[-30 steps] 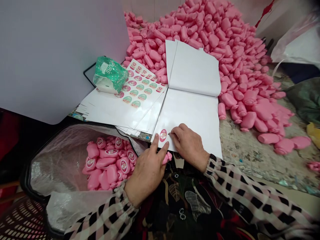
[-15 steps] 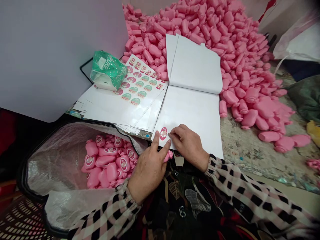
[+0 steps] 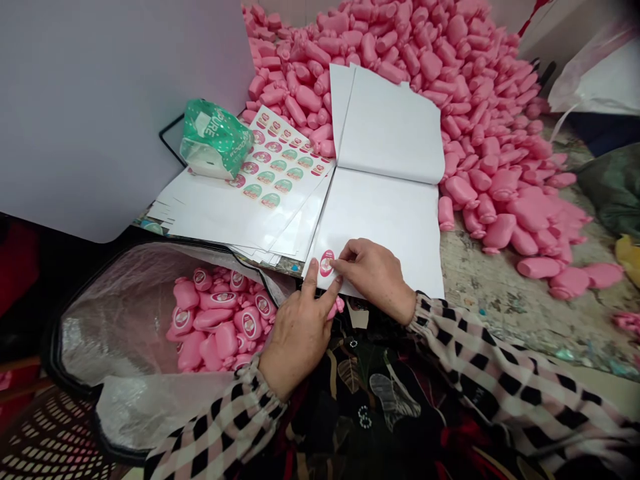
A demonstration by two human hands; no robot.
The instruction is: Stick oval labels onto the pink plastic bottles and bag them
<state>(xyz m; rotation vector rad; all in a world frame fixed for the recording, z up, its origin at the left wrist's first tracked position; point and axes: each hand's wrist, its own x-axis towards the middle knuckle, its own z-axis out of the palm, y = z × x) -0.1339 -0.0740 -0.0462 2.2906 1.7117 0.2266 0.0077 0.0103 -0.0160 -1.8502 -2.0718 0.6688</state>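
Observation:
One oval pink sticker (image 3: 327,263) lies near the front left corner of a white backing sheet (image 3: 385,210). My left hand (image 3: 300,320) presses two spread fingertips on the sheet, one to either side of the sticker. Beneath that hand its other fingers are curled around a small pink plastic bottle (image 3: 339,306), of which just an end shows. My right hand (image 3: 373,273) is closed in a pinch at the sticker's right edge; its fingertips partly cover that edge. How far the sticker is lifted I cannot tell.
A big heap of pink bottles (image 3: 480,133) covers the back of the table. Labelled bottles (image 3: 225,337) fill a lined bag (image 3: 115,333) at the left. Printed sticker sheets (image 3: 300,190) and a green tissue pack (image 3: 217,140) lie behind it. A pale panel (image 3: 120,100) stands left.
My right hand has moved slightly left, from beside the sticker onto its right edge. My left hand stays on the sheet with the bottle under it.

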